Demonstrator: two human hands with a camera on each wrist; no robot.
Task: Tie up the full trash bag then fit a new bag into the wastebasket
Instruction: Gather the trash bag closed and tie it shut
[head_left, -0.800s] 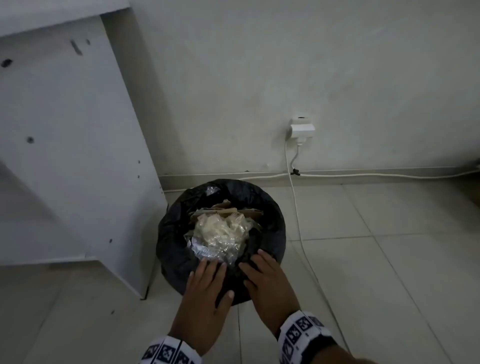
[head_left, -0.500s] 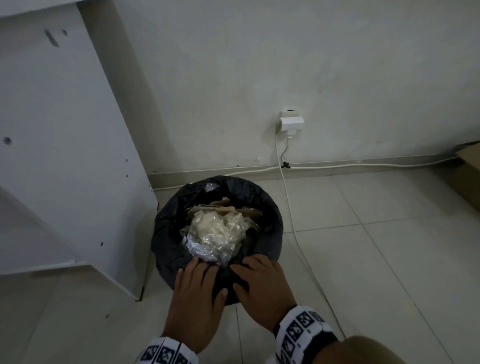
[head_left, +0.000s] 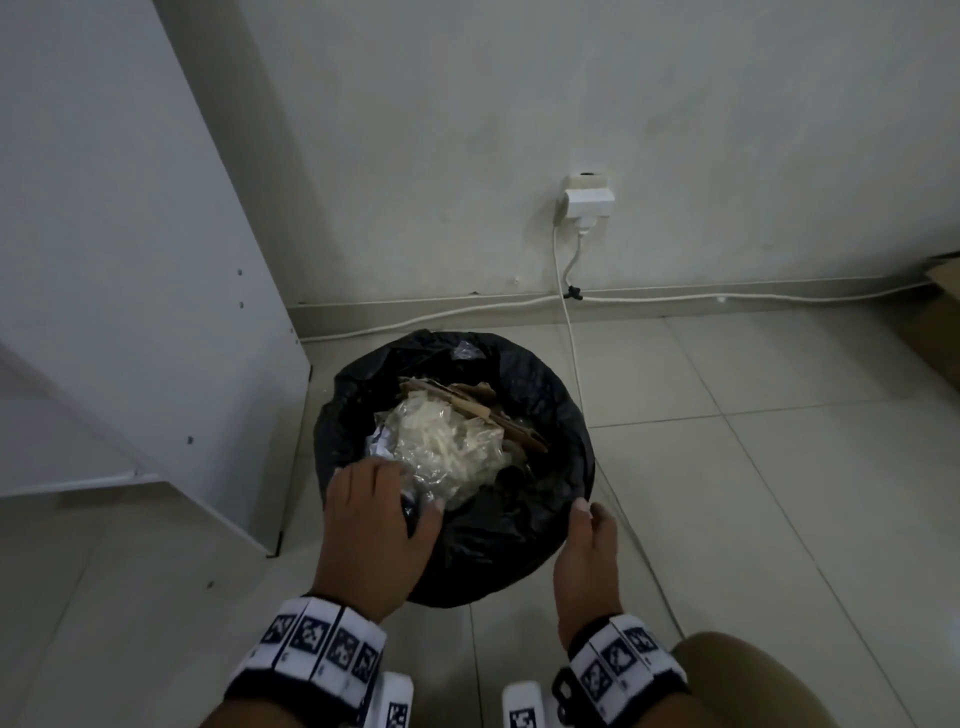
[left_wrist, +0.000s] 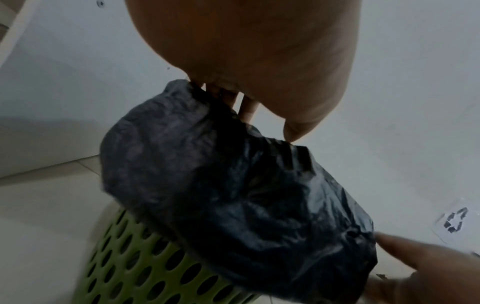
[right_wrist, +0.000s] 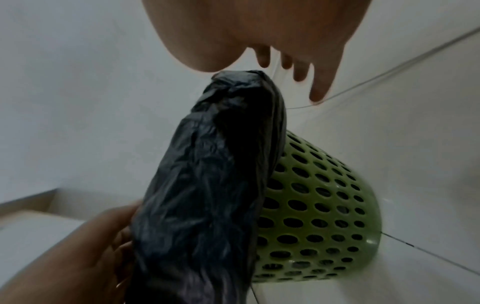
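Pale floor tiles (head_left: 753, 493) fill the lower frame below a plain wall (head_left: 467, 130), with a white cabinet panel (head_left: 130, 260) at the left. At centre stands the green perforated wastebasket (right_wrist: 319, 205), lined with a black trash bag (head_left: 550, 395) folded over its rim and full of clear plastic (head_left: 447, 452) and cardboard scraps (head_left: 467, 395). Left hand (head_left: 371, 535) lies over the near-left rim, fingers curled onto the bag's edge. Right hand (head_left: 589, 561) sits at the near-right rim, fingers relaxed beside the bag. A white plug (head_left: 587, 200) and cord (head_left: 569, 322) sit at upper right.
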